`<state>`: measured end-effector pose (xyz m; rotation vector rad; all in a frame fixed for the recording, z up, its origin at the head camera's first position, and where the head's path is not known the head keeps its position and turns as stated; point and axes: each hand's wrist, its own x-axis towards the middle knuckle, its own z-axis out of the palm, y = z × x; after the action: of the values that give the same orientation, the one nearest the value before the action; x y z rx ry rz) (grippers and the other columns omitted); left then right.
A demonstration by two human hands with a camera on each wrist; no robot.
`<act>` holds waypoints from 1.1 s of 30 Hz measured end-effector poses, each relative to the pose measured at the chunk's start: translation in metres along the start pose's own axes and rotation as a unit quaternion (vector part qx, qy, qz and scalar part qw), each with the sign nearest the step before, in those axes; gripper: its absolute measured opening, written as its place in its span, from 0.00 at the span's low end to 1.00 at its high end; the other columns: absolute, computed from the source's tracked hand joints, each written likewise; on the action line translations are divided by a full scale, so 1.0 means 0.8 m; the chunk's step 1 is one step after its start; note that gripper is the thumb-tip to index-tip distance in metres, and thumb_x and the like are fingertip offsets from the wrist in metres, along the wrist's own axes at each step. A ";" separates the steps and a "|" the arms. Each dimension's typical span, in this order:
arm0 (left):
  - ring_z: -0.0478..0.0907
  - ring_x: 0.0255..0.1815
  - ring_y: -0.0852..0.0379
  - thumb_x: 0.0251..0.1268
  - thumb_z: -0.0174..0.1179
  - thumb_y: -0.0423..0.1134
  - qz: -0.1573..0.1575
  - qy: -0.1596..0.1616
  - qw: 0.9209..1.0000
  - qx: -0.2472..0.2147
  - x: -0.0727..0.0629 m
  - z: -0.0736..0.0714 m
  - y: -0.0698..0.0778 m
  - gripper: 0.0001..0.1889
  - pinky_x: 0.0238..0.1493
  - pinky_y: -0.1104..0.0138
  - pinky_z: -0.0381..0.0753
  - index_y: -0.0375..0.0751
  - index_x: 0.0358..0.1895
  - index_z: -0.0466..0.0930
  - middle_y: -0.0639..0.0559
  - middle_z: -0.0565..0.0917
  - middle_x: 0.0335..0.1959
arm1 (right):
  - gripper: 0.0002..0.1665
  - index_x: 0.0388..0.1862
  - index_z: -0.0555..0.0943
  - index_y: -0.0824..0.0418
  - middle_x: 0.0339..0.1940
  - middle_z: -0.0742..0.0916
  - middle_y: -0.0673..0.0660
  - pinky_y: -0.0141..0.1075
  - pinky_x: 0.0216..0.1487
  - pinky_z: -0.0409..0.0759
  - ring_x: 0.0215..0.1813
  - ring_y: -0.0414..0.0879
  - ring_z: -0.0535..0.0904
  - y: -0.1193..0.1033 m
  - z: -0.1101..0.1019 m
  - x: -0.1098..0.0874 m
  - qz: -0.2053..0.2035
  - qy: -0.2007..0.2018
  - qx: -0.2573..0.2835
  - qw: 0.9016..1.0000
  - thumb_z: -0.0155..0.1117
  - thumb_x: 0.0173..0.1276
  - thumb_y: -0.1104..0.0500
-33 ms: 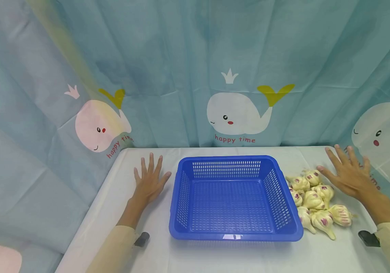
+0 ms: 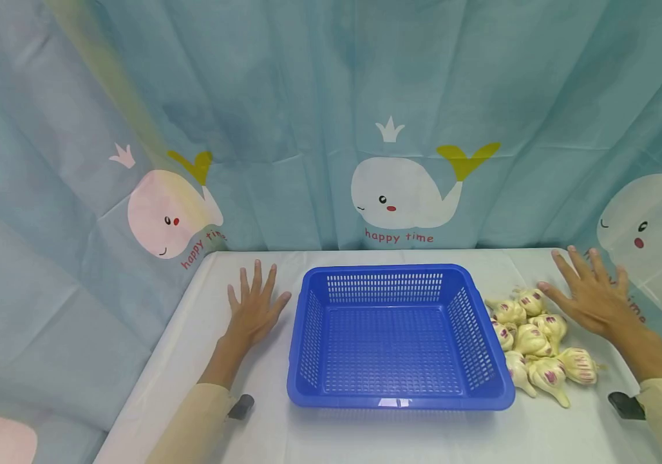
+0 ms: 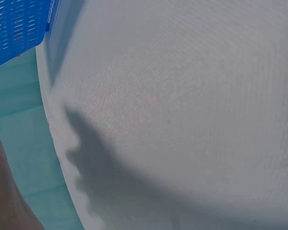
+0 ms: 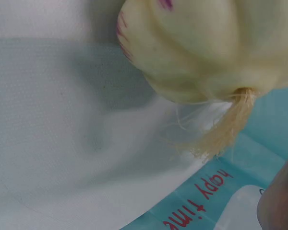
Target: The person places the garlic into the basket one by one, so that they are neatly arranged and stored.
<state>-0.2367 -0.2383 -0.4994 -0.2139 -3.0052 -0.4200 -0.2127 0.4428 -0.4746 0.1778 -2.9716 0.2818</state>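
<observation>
A blue plastic basket (image 2: pixel 391 402) with perforated sides stands in the middle of the white table, nothing inside it. To its right lies a heap of several garlic bulbs (image 2: pixel 532 340), white with purple marks. My left hand (image 2: pixel 252 312) is left of the basket, fingers straight and spread, holding nothing. My right hand (image 2: pixel 594 296) is spread the same way beyond the garlic's right side, its thumb tip by the far bulbs. In the right wrist view one garlic bulb (image 4: pixel 201 43) with a tuft of roots looms close. The left wrist view shows the basket's corner (image 3: pixel 17 28) and a hand shadow.
A pale blue curtain (image 2: pixel 284 129) printed with whales hangs behind and around the table. The white tablecloth (image 2: pixel 331 444) runs up to it. Dark wrist-camera pieces (image 2: pixel 241 407) jut out beside both sleeves.
</observation>
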 end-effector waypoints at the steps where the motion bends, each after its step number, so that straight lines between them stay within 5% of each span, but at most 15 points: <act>1: 0.24 0.87 0.28 0.79 0.38 0.72 0.000 0.000 1.000 0.000 0.000 0.000 0.000 0.46 0.77 0.22 0.26 0.52 0.89 0.39 0.42 0.31 0.89 | 0.56 0.89 0.32 0.53 0.87 0.37 0.71 0.77 0.74 0.15 0.84 0.74 0.21 0.000 0.001 0.000 -0.001 0.000 -0.001 1.000 0.48 0.82 0.32; 6: 0.28 0.87 0.28 0.80 0.38 0.72 0.000 0.003 1.000 -0.009 -0.003 -0.003 0.001 0.45 0.77 0.21 0.30 0.53 0.89 0.39 0.42 0.32 0.89 | 0.55 0.89 0.33 0.54 0.88 0.37 0.70 0.78 0.74 0.15 0.85 0.75 0.23 0.000 0.002 0.000 -0.003 0.002 0.002 1.000 0.48 0.82 0.33; 13: 0.48 0.86 0.30 0.82 0.43 0.66 0.023 0.042 0.997 -0.054 -0.018 -0.013 0.017 0.42 0.76 0.23 0.53 0.50 0.88 0.46 0.40 0.46 0.89 | 0.55 0.90 0.36 0.55 0.88 0.42 0.71 0.79 0.75 0.18 0.86 0.74 0.27 0.000 0.002 -0.005 -0.011 0.021 0.034 0.999 0.52 0.81 0.37; 18: 0.58 0.85 0.36 0.85 0.48 0.59 0.067 0.047 0.985 -0.151 -0.040 -0.018 0.041 0.37 0.81 0.34 0.58 0.47 0.87 0.54 0.44 0.57 0.87 | 0.54 0.90 0.42 0.56 0.87 0.51 0.74 0.82 0.75 0.27 0.85 0.79 0.40 0.000 0.004 -0.020 -0.018 0.047 0.075 0.996 0.58 0.79 0.41; 25: 0.57 0.86 0.44 0.85 0.49 0.59 0.064 0.031 0.971 -0.228 -0.071 -0.016 0.064 0.35 0.83 0.40 0.59 0.53 0.87 0.55 0.52 0.61 0.86 | 0.54 0.89 0.45 0.60 0.83 0.56 0.81 0.85 0.72 0.29 0.81 0.84 0.45 -0.008 0.002 -0.047 -0.004 0.042 0.136 0.990 0.61 0.78 0.45; 30: 0.59 0.86 0.44 0.86 0.50 0.55 0.078 0.030 0.966 -0.244 -0.084 -0.015 0.069 0.33 0.82 0.40 0.61 0.51 0.86 0.58 0.53 0.62 0.85 | 0.54 0.89 0.44 0.62 0.81 0.56 0.84 0.86 0.71 0.39 0.79 0.87 0.48 -0.013 -0.003 -0.066 0.019 0.018 0.176 0.984 0.60 0.79 0.45; 33: 0.60 0.85 0.44 0.86 0.49 0.54 0.089 0.031 0.963 -0.253 -0.087 -0.017 0.071 0.32 0.82 0.41 0.63 0.48 0.85 0.60 0.53 0.63 0.85 | 0.54 0.89 0.44 0.64 0.78 0.58 0.86 0.84 0.64 0.57 0.72 0.87 0.57 -0.015 -0.004 -0.077 0.029 0.004 0.187 0.982 0.62 0.79 0.45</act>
<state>-0.1584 -0.1969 -0.4798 -0.4909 -2.7255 -1.1404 -0.1501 0.4382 -0.4796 0.1308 -2.8890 0.8459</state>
